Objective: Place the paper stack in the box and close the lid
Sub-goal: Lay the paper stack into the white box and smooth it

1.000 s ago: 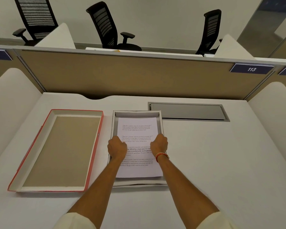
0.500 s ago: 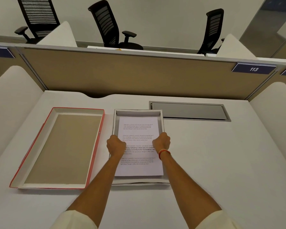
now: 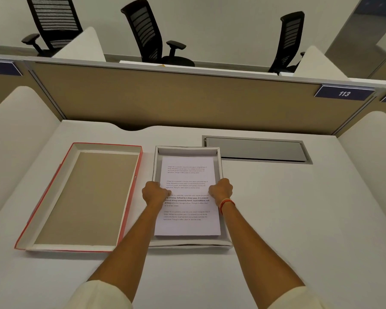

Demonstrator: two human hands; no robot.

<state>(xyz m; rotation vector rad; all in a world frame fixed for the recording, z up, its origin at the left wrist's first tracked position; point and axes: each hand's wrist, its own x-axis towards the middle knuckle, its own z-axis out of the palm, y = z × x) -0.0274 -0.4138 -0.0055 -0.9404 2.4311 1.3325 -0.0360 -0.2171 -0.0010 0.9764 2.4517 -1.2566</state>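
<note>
A white paper stack [image 3: 187, 226] with printed text lies inside the shallow white box [image 3: 187, 150] at the desk's middle. My left hand [image 3: 154, 192] grips the stack's left edge and my right hand [image 3: 221, 189], with an orange wristband, grips its right edge, both over the box's side walls. The fingers curl under and are hidden. The red-edged lid [image 3: 80, 197] lies upside down to the left of the box, its brown inside facing up.
A grey cable hatch [image 3: 256, 149] is set into the white desk [image 3: 299, 219] right behind the box. A tan partition [image 3: 176, 99] closes the back, white side panels flank the desk. Black office chairs stand beyond.
Both hands have slid a little farther up the paper's edges toward the far end of the box. The paper has settled lower inside the box.
</note>
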